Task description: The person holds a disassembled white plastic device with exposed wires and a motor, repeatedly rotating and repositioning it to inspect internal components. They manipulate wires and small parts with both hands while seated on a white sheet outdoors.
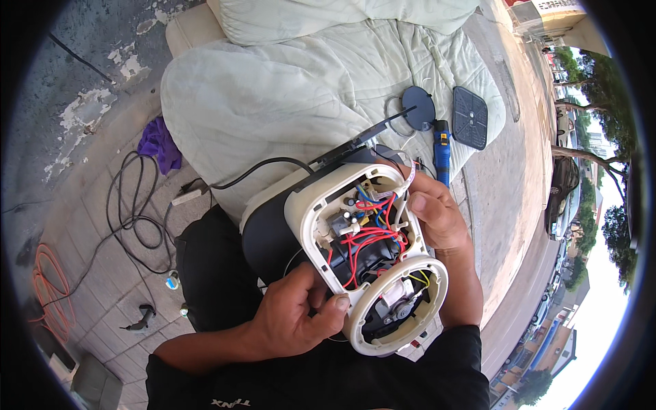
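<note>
I hold an opened white-and-black appliance [304,198] tilted over my lap, showing red, blue and yellow wires, a small board and a round white ring section with a metal part inside. My left hand [301,311] grips its lower left, thumb on the rim beside the ring. My right hand [437,219] has its fingers closed round the upper right edge, thumb near a white wire end. A black cord [263,164] runs from the top. Just beyond it on pale padded fabric [287,89] lie a round dark disc [422,102], a blue-and-black tool [441,160] and a square dark perforated plate [469,117].
A purple cloth [159,143], coiled black cables [137,225], an orange cable [46,283] and a dark fitting [143,318] lie on paving at left, beside a peeling wall [82,89]. A street with parked cars [560,191] and trees runs along the right.
</note>
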### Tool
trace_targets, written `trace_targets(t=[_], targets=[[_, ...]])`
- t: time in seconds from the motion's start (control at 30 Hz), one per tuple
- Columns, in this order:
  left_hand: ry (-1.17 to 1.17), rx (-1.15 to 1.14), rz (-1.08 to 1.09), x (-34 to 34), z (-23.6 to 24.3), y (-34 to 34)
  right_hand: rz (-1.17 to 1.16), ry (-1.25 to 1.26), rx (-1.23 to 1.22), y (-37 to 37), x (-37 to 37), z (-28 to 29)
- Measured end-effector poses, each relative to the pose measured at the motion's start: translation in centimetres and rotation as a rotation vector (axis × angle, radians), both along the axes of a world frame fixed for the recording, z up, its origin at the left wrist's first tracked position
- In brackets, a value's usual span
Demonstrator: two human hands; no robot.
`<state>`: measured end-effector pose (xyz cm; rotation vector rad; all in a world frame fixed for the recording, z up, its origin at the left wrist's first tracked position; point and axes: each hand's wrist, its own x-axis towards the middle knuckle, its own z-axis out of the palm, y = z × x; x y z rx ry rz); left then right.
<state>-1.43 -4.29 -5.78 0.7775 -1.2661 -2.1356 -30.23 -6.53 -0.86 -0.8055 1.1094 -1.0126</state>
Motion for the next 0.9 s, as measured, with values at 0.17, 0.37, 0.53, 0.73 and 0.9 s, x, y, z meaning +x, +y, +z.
trace_targets(t=[0.17,0.37,0.53,0.73,0.9], targets=[[0.094,0.134,0.002,-0.7,2.3,-1.2,-0.051,-0.118,0.041,1.4,-0.2,-0.3],[0.063,0.15,-0.075,0.6,2.1,-1.2,-0.078,-0.113,0.058,3.6,-0.4,1.0],[-0.121,0.067,0.012,0.3,2.4,-0.6,-0.053,-0.037,0.056,3.9,-0.9,1.4],[-0.199,0.049,0.097,0.4,1.6,0.0,-0.099,0.143,-0.019,7.2,-2.6,0.1],[-0.22,0.025,0.11,-0.3,1.9,-0.1,-0.154,0.268,-0.054,9.7,-3.0,0.9]])
